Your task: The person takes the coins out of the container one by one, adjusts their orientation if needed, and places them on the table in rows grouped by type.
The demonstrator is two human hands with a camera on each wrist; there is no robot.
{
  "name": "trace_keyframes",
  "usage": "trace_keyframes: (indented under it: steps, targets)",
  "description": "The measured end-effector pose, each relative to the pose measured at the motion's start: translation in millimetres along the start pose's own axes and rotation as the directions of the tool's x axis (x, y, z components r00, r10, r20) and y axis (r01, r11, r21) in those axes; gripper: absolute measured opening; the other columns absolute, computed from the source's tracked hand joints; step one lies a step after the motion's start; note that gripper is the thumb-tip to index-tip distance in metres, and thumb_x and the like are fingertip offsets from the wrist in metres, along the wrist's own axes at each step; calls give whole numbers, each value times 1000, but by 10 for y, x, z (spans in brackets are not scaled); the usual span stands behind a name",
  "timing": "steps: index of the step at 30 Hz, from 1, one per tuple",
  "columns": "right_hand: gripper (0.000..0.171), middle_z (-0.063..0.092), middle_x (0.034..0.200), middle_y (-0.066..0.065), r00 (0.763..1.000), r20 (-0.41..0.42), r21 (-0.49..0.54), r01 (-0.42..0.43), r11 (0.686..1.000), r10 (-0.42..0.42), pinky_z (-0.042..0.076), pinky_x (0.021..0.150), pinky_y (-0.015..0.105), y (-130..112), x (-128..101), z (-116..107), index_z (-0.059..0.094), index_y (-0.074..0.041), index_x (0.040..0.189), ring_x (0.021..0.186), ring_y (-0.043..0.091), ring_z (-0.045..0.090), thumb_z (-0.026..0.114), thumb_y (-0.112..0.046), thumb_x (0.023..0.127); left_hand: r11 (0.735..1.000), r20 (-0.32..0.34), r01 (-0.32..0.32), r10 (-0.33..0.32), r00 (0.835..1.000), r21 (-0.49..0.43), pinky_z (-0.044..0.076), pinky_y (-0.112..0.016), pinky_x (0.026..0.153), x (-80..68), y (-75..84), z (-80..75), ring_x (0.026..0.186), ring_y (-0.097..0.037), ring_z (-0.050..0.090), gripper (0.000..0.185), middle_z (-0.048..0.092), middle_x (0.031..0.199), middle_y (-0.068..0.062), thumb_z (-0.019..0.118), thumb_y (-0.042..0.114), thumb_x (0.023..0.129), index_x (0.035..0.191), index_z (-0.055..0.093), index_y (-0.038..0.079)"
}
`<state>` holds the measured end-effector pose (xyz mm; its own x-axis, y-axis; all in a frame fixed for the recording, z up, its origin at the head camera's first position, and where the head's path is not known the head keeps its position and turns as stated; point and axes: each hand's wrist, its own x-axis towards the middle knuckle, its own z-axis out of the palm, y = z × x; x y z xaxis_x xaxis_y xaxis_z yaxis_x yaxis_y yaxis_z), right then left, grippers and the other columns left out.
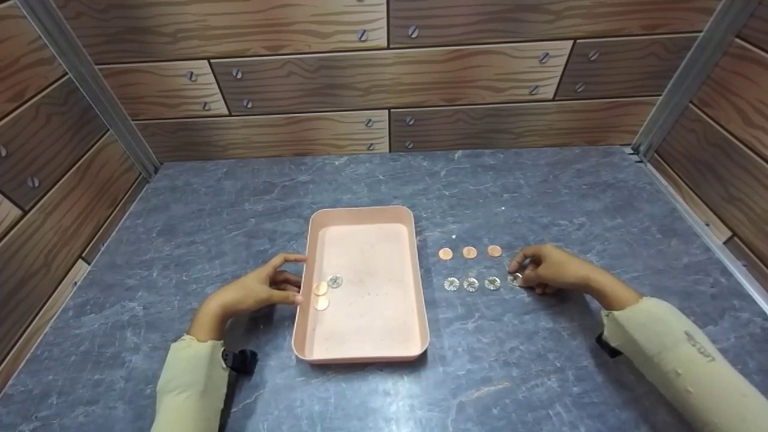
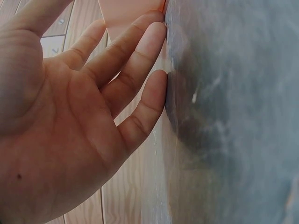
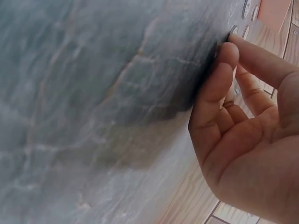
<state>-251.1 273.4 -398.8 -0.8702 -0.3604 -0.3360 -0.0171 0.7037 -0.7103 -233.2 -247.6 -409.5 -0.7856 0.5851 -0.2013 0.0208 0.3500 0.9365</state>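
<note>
A shallow pink tray (image 1: 372, 336) lies on the table with two copper-coloured coins (image 1: 321, 303) and one silver coin (image 1: 335, 281) near its left wall. My left hand (image 1: 255, 291) is at the tray's left side, thumb and index finger touching the rim; in the left wrist view its other fingers (image 2: 152, 91) rest on the tabletop. To the tray's right are a row of three copper-coloured coins (image 1: 470, 252) and, nearer me, a row of silver coins (image 1: 471, 284). At that row's right end my right hand (image 1: 552, 270) pinches a silver coin (image 1: 514, 279) at the tabletop, partly hidden by the fingers.
The dark blue marbled tabletop (image 1: 372, 396) extends around the tray and coins. Wood-patterned panels (image 1: 390, 78) stand behind and at both sides, with grey metal posts (image 1: 90, 90) at the back corners.
</note>
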Motion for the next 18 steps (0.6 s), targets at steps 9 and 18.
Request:
trace_keyframes:
  steps: [9,18]
  targets:
    - [36,56,77,1,1000,4,41,-18,999,18,45,52,20,31,-29,-19,61,3,117,63,8,54,67,-10,84,1000,-3,-2,2,1000,-10,50,-26,92,-3,-2,3,115,-30,59,79,55,129,-33,72,17,87,147,22,2]
    - [39,61,77,1,1000,-21,97,-8,995,10,46,53,21,-27,-75,-69,57,5,119,62,8,55,68,-13,86,1000,-9,9,-9,1000,-3,50,-28,94,-3,-4,0,115,-28,60,78,54,131,-31,72,18,87,148,23,5]
